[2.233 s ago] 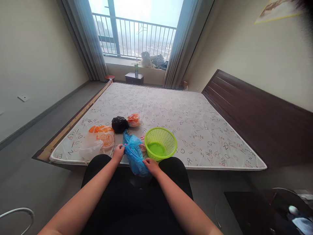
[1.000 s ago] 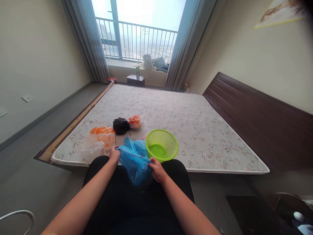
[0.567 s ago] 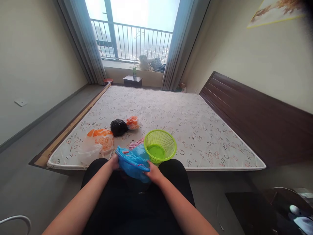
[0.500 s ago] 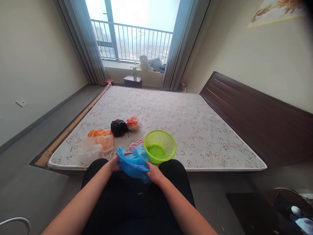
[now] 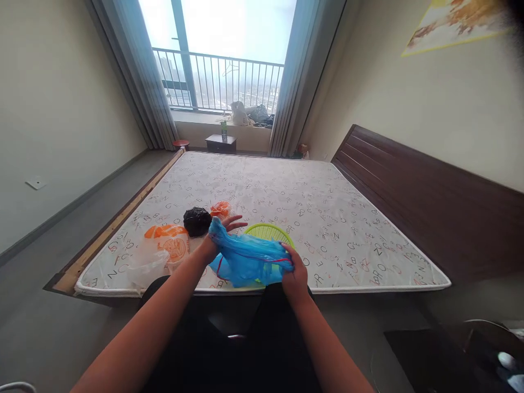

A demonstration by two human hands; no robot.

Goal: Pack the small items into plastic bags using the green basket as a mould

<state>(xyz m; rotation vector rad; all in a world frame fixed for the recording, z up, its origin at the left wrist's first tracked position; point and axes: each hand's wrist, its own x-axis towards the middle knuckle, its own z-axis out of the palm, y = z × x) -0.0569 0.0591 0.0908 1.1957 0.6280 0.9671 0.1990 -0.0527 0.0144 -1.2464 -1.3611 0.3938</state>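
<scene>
A thin blue plastic bag [image 5: 254, 256] with red drawstring edges is stretched sideways between my hands, above my lap and the near edge of the mattress. My left hand [image 5: 219, 234] is at its left end, fingers stretched out and spread beyond the plastic, with the bag draped against the thumb side. At the opposite end, the fingers of my right hand [image 5: 295, 273] are closed on the bag's edge. Behind the bag is a green plastic basket [image 5: 272, 232]; only its far rim and part of its wall show, the rest being covered.
A black plastic bundle [image 5: 197, 221], an orange bag [image 5: 220, 209] and a white-and-orange plastic bag [image 5: 167, 245] lie on the left of the mattress [image 5: 327, 229]. The dark headboard [image 5: 409, 180] stands at right. A small bedside table [image 5: 221, 144] is beyond the bed.
Both hands have moved up and to the right, pulling the blue bag wider across the front of the basket. The left fingers have spread out. The pink cloth beside the basket is now hidden.
</scene>
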